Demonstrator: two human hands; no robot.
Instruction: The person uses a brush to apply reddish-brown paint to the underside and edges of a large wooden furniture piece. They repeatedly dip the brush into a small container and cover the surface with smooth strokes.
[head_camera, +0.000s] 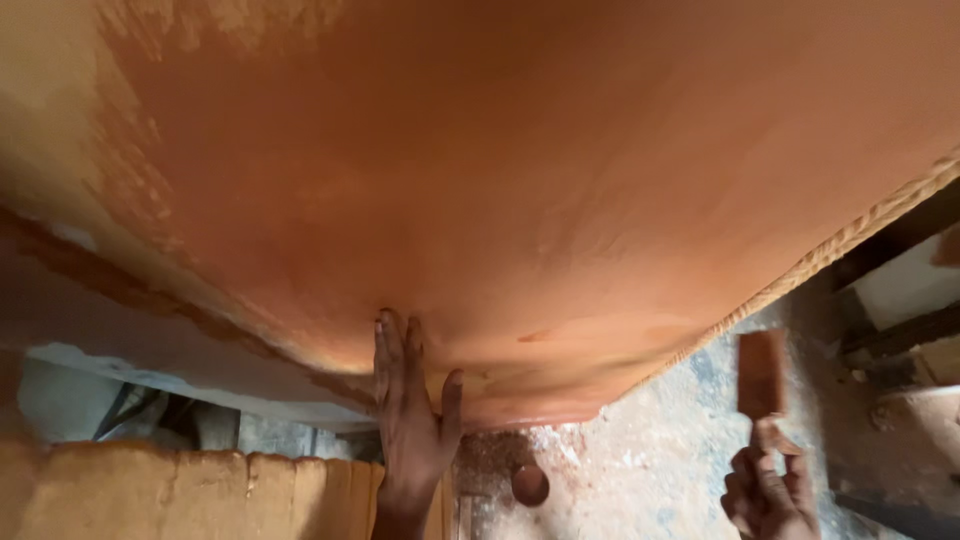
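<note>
A large wooden panel (520, 170) coated in reddish-brown stain fills most of the view, with a pale uncoated patch at its upper left. My left hand (412, 420) lies flat against the panel's lower edge, fingers stretched upward and apart. My right hand (768, 490), low at the right, grips a flat rectangular stain-covered applicator (762, 372) held upright, apart from the panel.
A small round container (530, 484) sits on the dusty floor (650, 450) between my hands. A light wooden board (170, 495) lies at the bottom left. Wooden pieces and a white panel (905, 285) stand at the right.
</note>
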